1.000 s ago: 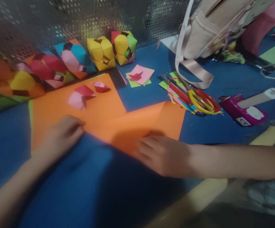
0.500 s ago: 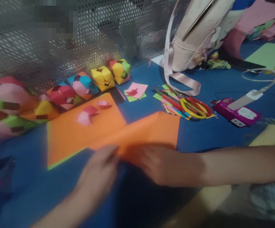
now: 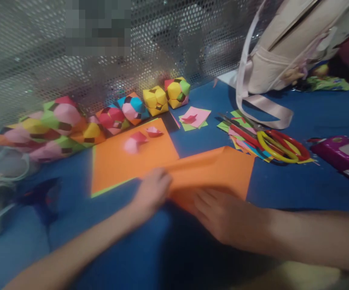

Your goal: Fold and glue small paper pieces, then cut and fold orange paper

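My left hand [image 3: 153, 188] is closed on the left end of a large orange paper sheet [image 3: 216, 167], which is bent over in a loose fold. Lower right, my right hand [image 3: 222, 213] has its fingers against the near part of the same sheet; its thumb is hidden. Beyond my left hand lies another orange sheet [image 3: 116, 169] with a light green edge beneath it. Two small folded pink paper pieces [image 3: 136, 140] rest on that sheet.
Folded multicoloured paper balls [image 3: 155, 100] line the perforated metal panel [image 3: 150, 48]. Scissors [image 3: 278, 147] lie on small coloured papers, right of a pink paper square [image 3: 196, 116]. A purple device [image 3: 340, 155] and a pale bag [image 3: 271, 68] are on the right, a dark blue object [image 3: 44, 199] on the left.
The view has swung left, so things appear farther right and more shows at the left. Both hands remain at the orange sheet, whose fold looks a little flatter.
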Action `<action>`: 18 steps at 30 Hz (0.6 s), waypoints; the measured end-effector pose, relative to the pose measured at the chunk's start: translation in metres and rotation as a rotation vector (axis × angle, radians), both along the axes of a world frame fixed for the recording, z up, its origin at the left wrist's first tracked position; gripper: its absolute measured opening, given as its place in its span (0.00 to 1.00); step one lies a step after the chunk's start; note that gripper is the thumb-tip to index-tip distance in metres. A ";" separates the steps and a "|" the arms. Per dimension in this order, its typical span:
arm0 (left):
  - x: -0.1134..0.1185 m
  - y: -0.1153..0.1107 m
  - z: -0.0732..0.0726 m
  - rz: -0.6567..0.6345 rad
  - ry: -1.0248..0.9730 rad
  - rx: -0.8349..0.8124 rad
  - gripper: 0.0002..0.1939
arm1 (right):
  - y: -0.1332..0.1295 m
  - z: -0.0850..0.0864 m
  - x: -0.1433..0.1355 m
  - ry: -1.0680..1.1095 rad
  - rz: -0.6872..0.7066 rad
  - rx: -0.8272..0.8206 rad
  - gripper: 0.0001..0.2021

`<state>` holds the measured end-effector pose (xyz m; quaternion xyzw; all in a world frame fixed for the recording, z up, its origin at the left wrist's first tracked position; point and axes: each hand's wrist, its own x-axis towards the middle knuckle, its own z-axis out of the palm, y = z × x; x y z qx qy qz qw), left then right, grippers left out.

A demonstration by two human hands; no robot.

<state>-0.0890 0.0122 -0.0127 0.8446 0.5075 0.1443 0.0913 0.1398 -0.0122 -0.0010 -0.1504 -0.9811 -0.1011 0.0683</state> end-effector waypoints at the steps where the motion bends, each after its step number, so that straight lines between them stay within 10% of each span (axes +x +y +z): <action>1: -0.004 0.001 0.000 -0.013 0.026 0.034 0.14 | 0.000 -0.001 0.000 0.012 0.011 0.009 0.11; 12: -0.083 0.018 -0.004 0.120 0.094 0.211 0.10 | 0.002 -0.004 0.000 0.052 0.033 0.054 0.13; 18: -0.076 0.006 0.012 0.166 0.023 0.308 0.08 | 0.011 0.004 -0.001 0.054 -0.012 -0.084 0.05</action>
